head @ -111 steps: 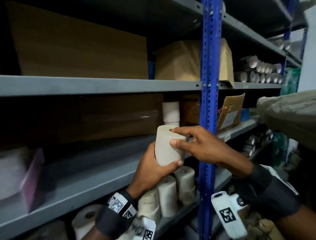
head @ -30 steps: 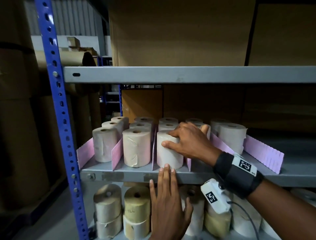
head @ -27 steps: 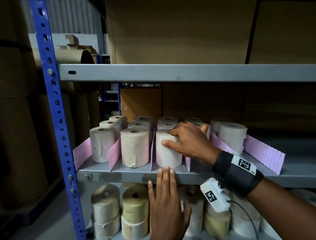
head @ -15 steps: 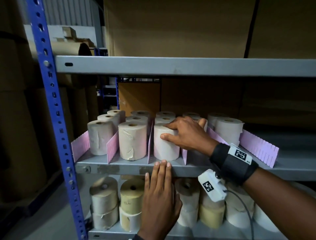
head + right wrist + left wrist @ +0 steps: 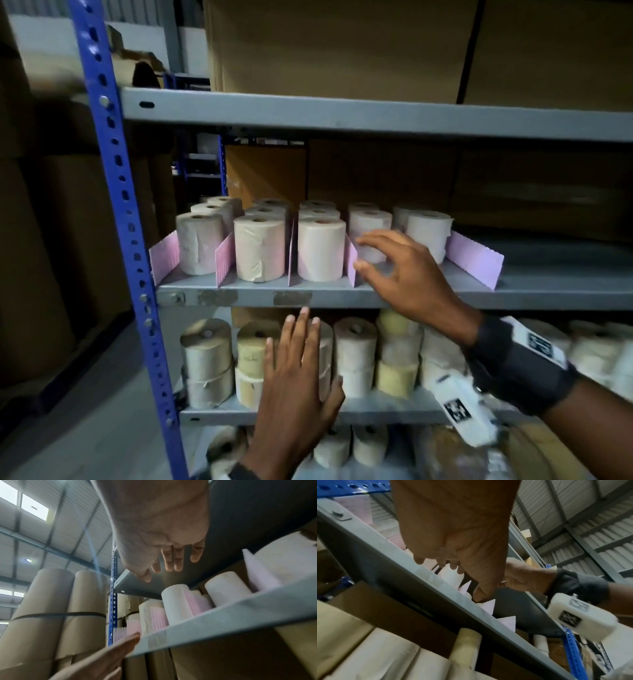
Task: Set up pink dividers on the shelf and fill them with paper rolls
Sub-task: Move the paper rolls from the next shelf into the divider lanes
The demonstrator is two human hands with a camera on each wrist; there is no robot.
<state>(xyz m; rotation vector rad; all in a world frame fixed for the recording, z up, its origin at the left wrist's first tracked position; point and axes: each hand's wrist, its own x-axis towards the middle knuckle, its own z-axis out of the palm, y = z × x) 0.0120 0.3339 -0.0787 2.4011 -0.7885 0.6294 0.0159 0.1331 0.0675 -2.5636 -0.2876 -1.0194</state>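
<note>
Pink dividers stand on the grey shelf and split it into lanes of upright paper rolls. The front roll of the third lane stands free between two dividers. My right hand hovers just right of it with fingers spread, beside the fourth divider, and holds nothing. In the right wrist view its fingers are spread above the rolls. My left hand is flat with straight fingers, just under the shelf's front edge, in front of the lower rolls.
A blue perforated post stands at the left. Cardboard boxes fill the shelf above. Stacked rolls crowd the lower shelf. Right of the last divider the shelf surface is bare. Tall brown paper rolls stand beyond the post.
My right hand has let go of the front roll in the third lane and moved right with fingers spread. My left hand has slipped down off the shelf edge.
</note>
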